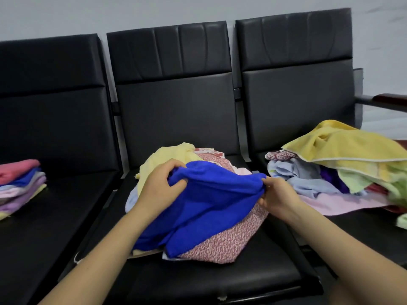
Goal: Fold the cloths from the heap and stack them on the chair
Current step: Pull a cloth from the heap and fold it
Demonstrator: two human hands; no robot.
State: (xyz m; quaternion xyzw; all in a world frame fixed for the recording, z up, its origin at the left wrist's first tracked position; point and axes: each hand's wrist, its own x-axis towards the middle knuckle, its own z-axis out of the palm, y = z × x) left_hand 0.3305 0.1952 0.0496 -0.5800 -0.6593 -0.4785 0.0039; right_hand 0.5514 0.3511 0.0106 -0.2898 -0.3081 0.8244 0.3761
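Bright blue terry cloth (204, 208) at centre seat, stretched between left hand (163, 186) and right hand (276, 200), both pinching its top edge. Folded pastel stack (21, 186) at 9 o'clock; unfolded heap (339, 166) at 3 o'clock. Judged under halfway.

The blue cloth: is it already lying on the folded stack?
No, both hands hold the blue cloth over the middle seat; the folded stack sits apart.

One head-worn view looks forward and down from close above the middle seat (198, 271), chair backs (174, 84) far, a wall (66, 14) beyond.
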